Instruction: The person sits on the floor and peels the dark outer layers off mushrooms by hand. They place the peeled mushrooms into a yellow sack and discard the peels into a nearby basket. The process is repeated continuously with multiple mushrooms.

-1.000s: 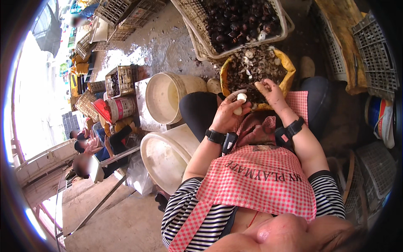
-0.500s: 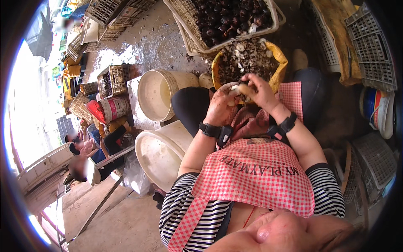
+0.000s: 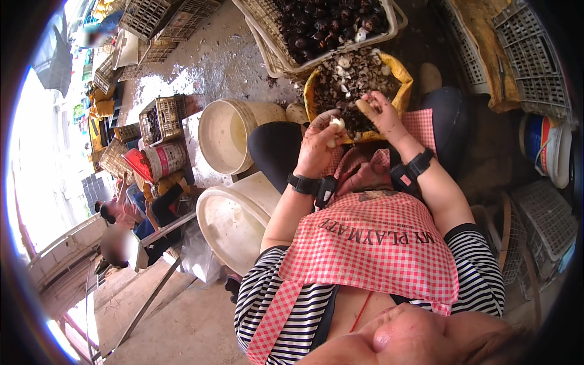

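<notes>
Scraps [image 3: 345, 78] lie in the yellow-rimmed bin [image 3: 404, 84]; over its near edge, the left hand [image 3: 316, 146] pinches a white piece [image 3: 337, 124], probably so scraps drop inside. The right hand [image 3: 384, 117] curls apart from it, its hold unclear. Beyond the bin, a crate [image 3: 266, 38] keeps dark bulbs [image 3: 325, 25] presumably handy.

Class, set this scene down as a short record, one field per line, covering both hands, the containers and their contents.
Left hand: holds a white piece
Right hand: apart from the left; whether it grips a tool is unclear
Yellow-rimmed container: brown and white scraps
Pale crate: mostly dark round pieces
Left side: two pale tubs
</notes>
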`<state>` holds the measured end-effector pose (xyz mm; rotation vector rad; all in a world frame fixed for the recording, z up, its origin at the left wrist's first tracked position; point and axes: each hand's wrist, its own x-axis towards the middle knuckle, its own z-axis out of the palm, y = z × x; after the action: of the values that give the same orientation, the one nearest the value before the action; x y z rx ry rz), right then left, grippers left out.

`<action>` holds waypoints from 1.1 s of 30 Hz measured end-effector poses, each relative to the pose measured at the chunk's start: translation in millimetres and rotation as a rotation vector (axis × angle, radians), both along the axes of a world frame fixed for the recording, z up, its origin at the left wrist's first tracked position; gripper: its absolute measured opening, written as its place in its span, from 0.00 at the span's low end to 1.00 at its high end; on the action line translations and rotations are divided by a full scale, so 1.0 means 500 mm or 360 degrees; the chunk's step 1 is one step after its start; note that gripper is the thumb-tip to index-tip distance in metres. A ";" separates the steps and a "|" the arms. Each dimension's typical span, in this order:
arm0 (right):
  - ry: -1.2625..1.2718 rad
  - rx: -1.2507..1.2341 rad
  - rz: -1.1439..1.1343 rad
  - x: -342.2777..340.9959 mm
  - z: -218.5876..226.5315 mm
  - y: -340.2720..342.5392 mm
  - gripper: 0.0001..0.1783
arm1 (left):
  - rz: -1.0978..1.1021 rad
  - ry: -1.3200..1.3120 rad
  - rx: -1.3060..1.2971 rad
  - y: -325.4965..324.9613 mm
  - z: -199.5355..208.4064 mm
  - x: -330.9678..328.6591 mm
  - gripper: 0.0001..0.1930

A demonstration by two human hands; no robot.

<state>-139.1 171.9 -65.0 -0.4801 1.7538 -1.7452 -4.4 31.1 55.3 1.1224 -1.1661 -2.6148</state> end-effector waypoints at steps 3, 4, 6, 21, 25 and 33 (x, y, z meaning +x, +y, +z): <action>0.0505 0.0036 0.0262 0.036 0.130 0.004 0.29 | -0.0050 0.0040 0.0063 -0.009 -0.019 0.008 0.16; 0.0480 0.0097 0.0249 0.029 0.122 0.003 0.30 | -0.0099 0.0045 0.0081 -0.013 -0.018 0.010 0.16; 0.0299 0.0284 0.0055 0.005 0.080 0.007 0.33 | -0.0081 0.0004 0.0086 -0.009 -0.014 0.014 0.15; 0.0326 0.0015 0.0328 0.042 0.105 0.012 0.23 | -0.0095 0.0021 0.0004 -0.003 -0.008 0.015 0.18; 0.0195 0.0491 0.0067 -0.005 0.060 0.023 0.31 | -0.0191 -0.0217 -0.0306 0.003 0.006 0.009 0.18; 0.0387 0.0500 0.0148 0.007 0.063 0.024 0.31 | -0.0320 -0.0268 -0.0753 0.017 0.002 0.008 0.14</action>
<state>-135.7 183.7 -33.4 -0.6448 2.0939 -1.3587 -0.3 39.7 56.5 1.1827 -1.8918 -2.2075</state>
